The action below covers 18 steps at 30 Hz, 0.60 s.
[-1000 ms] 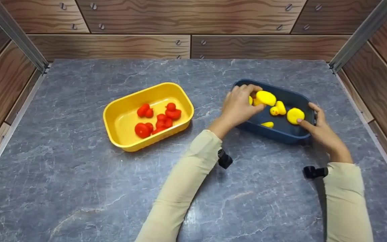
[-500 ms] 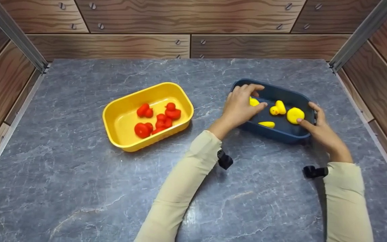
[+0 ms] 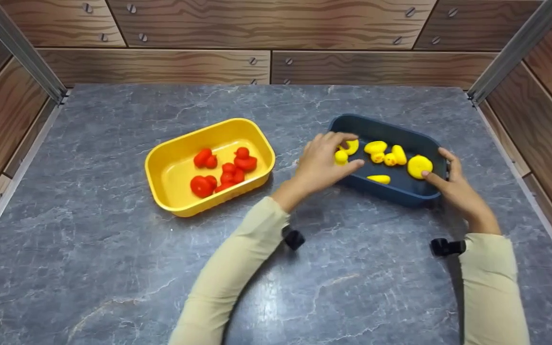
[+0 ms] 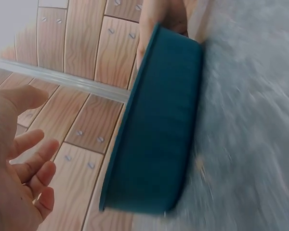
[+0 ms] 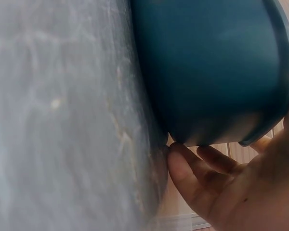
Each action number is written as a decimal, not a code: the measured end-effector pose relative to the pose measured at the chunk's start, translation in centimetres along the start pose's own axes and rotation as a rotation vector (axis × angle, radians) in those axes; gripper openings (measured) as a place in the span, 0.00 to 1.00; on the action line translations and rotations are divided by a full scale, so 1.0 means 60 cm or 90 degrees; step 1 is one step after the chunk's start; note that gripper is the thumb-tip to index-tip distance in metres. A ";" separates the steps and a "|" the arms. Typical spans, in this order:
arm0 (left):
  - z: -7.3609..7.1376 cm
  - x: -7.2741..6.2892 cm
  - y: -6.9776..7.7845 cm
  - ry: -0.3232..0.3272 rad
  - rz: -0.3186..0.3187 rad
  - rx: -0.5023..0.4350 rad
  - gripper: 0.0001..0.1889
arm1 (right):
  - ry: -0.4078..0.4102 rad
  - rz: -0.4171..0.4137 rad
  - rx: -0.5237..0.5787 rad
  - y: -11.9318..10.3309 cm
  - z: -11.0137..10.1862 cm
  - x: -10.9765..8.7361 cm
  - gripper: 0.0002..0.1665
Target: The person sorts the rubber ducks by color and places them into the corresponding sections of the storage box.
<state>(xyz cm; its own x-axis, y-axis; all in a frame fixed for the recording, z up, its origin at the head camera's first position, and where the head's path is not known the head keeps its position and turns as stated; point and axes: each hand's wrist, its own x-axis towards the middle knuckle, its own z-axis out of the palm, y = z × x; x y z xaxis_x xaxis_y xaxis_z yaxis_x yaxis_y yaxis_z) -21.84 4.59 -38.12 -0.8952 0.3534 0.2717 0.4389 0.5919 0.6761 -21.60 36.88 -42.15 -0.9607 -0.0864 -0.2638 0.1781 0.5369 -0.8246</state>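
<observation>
A dark blue plastic bin (image 3: 393, 191) on the right holds several yellow rubber ducks (image 3: 419, 166), some tipped on their sides. Over its left end is my left hand (image 3: 321, 160), thumb and fingers spread apart, with ducks visible below the gap. The left wrist view shows that same hand (image 4: 17, 163) with nothing between its fingers, beside the bin's outer wall. My right hand (image 3: 463, 194) grips the bin's right end, thumb over the rim and fingers outside. In the right wrist view its fingertips (image 5: 180, 163) lie against the bin's outer wall (image 5: 207, 72).
A yellow bin (image 3: 173, 175) with several red rubber ducks (image 3: 204, 186) stands left of the blue one. Both rest on a grey marbled tabletop (image 3: 127, 273). Wood-patterned walls (image 3: 161, 67) enclose the back and sides, with metal posts at the corners.
My left hand has let go of a yellow duck, which now lies in the blue bin, and has moved left and slightly down. The right hand keeps its place on the bin.
</observation>
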 end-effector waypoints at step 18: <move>-0.097 -0.080 -0.094 0.056 -0.031 -0.029 0.31 | 0.014 -0.008 -0.019 -0.003 0.004 0.001 0.52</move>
<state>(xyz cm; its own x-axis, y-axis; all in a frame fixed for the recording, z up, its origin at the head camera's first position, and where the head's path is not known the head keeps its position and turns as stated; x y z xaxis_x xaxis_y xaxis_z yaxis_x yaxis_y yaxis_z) -20.48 -4.67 -39.22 -0.9193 0.2593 0.2959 0.3931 0.5724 0.7196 -21.66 36.55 -42.14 -0.9674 -0.0742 -0.2421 0.1602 0.5614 -0.8119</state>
